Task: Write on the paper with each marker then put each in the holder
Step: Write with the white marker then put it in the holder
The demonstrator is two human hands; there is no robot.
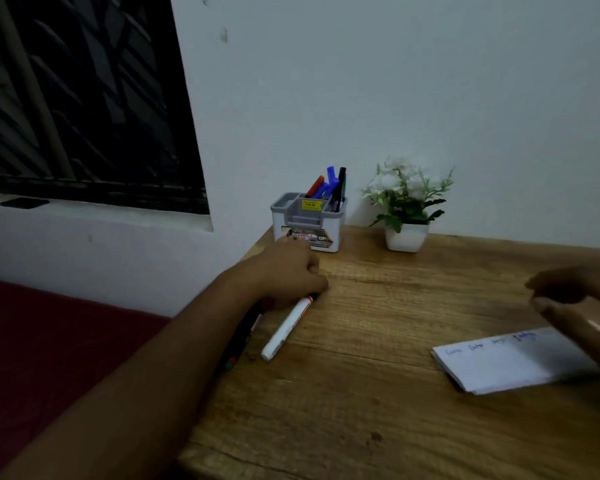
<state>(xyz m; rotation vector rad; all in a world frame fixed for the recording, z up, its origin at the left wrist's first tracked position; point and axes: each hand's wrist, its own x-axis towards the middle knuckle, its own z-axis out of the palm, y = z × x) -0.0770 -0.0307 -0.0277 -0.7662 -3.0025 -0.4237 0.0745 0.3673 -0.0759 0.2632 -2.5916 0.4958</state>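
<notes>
White marker (287, 328) lies near table's (361, 410) left edge, left hand (288, 271) curled over its far end, grip unclear. Dark markers (239, 336) under forearm. Holder (307, 221) with markers at far left corner. Paper (506, 362) near right edge; right hand (575, 306) above it, blurred, loosely curled, empty.

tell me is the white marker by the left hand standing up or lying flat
Lying flat. The white marker rests lengthwise on the wooden table, its far end under the left hand, unlike the markers standing in the holder.
</notes>
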